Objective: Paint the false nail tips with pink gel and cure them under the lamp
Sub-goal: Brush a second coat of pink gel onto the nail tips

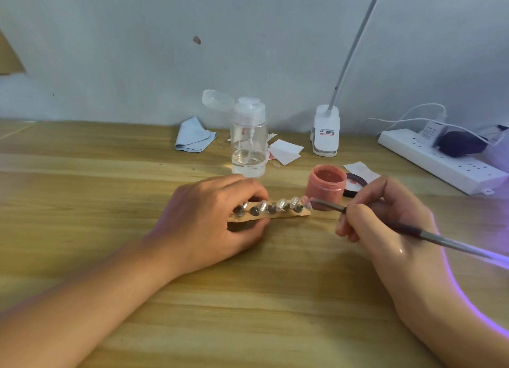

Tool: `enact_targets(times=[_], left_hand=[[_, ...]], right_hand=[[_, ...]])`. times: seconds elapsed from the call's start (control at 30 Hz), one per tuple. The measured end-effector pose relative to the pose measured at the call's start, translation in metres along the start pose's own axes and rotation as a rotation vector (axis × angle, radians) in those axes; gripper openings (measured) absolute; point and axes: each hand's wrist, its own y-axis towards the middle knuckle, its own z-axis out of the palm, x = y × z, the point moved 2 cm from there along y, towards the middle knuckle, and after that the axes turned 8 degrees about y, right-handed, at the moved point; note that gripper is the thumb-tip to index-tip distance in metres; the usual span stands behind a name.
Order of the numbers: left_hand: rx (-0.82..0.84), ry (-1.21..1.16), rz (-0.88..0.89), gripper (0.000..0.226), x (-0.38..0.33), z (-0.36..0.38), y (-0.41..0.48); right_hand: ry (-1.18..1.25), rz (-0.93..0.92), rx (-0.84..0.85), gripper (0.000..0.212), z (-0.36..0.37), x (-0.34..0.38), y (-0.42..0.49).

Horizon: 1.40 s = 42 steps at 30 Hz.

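Note:
A narrow tan strip [286, 215] lies on the wooden table and carries several clear false nail tips [281, 203] on dark studs. My left hand [209, 216] grips the strip's left end between fingers and thumb. My right hand [385, 216] pinches a thin brush [413, 229]. The brush tip touches the rightmost nail tip [305, 201], which looks pink. An open pot of pink gel [326, 184] stands just behind the strip's right end, with its black lid [354, 184] beside it.
A clear pump bottle [249, 139] with its cap flipped open stands behind my left hand. A white clip lamp [326, 130] with a long neck rises at the back. A power strip [440, 161], a blue cloth [192, 134] and paper scraps [285, 151] lie around.

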Motion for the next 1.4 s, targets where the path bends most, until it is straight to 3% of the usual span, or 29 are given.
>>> enact_targets(times=[0.17,0.3,0.67,0.83,1.2,1.4], left_hand=[[0.016,-0.008,-0.013,0.019,0.001,0.000,-0.001],[0.025,-0.007,-0.024,0.019,0.001,0.000,-0.001],[0.046,0.018,-0.049,0.025,0.004,0.004,0.000],[0.060,0.017,-0.055,0.022,0.005,0.005,0.000],[0.062,0.015,-0.063,0.024,0.005,0.005,-0.001],[0.099,-0.051,-0.118,0.025,0.009,0.007,0.001]], right_hand=[[0.014,-0.053,-0.025,0.003,-0.001,0.002,-0.001],[0.011,0.007,-0.013,0.002,0.001,0.000,0.000],[0.040,-0.001,0.001,0.018,0.002,0.002,-0.001],[0.072,-0.018,-0.042,0.011,0.000,0.003,-0.002],[0.113,0.012,-0.005,0.020,0.000,-0.004,0.001],[0.199,-0.143,-0.027,0.014,0.002,0.010,-0.004]])
